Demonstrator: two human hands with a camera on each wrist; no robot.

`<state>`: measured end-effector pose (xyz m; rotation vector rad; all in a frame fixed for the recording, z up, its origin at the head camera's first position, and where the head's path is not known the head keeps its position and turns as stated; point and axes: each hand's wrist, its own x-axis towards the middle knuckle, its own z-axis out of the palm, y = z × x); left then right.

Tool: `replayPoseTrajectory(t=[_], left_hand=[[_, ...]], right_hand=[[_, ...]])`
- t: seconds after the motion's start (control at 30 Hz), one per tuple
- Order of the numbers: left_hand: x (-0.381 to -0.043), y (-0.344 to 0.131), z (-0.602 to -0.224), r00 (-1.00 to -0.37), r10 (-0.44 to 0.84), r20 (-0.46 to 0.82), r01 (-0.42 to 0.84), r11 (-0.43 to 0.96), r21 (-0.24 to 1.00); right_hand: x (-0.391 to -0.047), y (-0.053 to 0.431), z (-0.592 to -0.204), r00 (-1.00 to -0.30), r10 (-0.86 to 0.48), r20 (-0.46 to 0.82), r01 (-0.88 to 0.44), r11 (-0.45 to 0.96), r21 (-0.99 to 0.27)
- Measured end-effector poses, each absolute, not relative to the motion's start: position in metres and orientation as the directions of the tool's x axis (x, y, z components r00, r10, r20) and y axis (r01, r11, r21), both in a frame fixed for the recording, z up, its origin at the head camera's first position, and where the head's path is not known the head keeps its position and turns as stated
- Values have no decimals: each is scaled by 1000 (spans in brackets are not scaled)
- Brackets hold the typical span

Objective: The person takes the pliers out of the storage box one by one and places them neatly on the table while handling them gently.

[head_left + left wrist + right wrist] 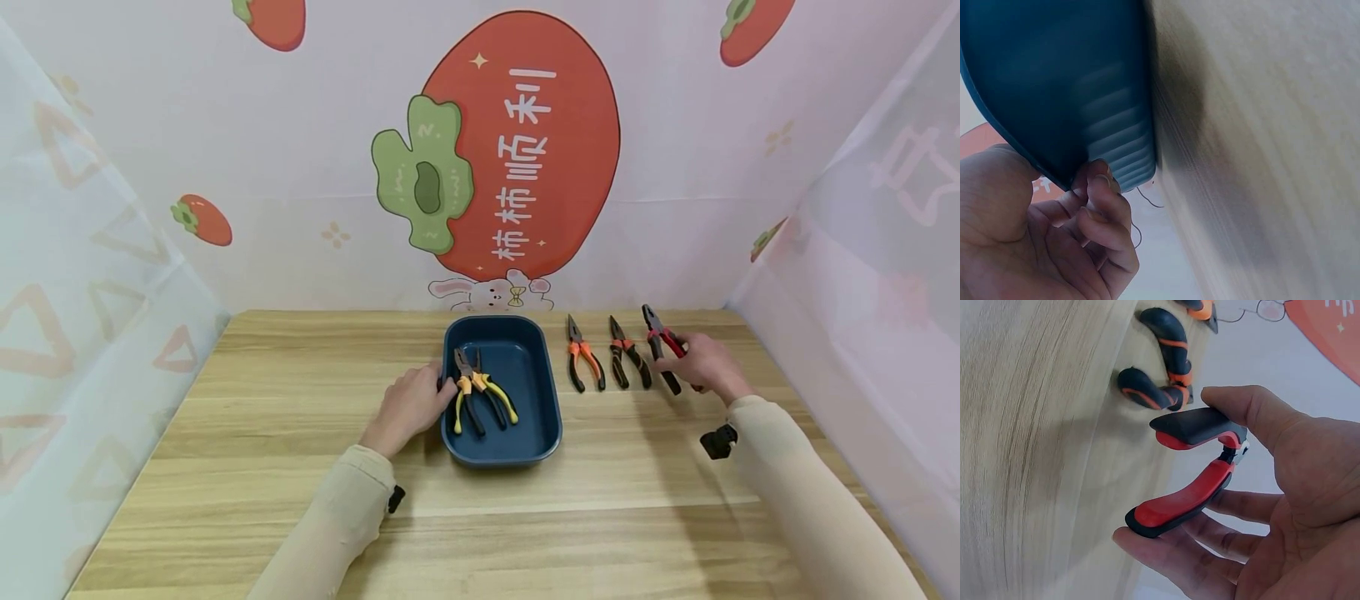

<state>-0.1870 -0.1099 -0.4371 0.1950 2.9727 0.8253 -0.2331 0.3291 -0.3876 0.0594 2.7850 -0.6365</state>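
Note:
My left hand (409, 407) pinches the left rim of a blue tray (501, 461), thumb over the edge and fingers curled beneath it in the left wrist view. Inside the tray lie pliers with yellow and black handles (462, 385), partly overlapping a second yellow-handled pair (497, 393). At the right, my right hand (711, 363) grips combination pliers with red and black handles (1191, 494). Its thumb lies on one handle and its fingers curl round the other; the handles are spread apart. Their dark metal head (651, 317) points toward the back wall.
Left of the held pliers lie slim-nosed pliers with orange and black handles (585, 357) and black-handled pliers with thin orange stripes (628, 354). The wooden table (285, 450) ends at a printed back wall (300, 150), with pale side walls left and right.

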Motion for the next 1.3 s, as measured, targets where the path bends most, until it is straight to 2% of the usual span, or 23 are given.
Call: replayPoseTrajectory(t=[0.73,1.3], left_hand=[[-187,-110,-436,-991,133,-16,105,846,523],[-187,-109,-438,-991,129,-22,99,848,521]], right_hand=[[-254,344,-400,-936,43,-350,195,891,-410],[-272,345,-412,-918,85,-386,224,917,-329]])
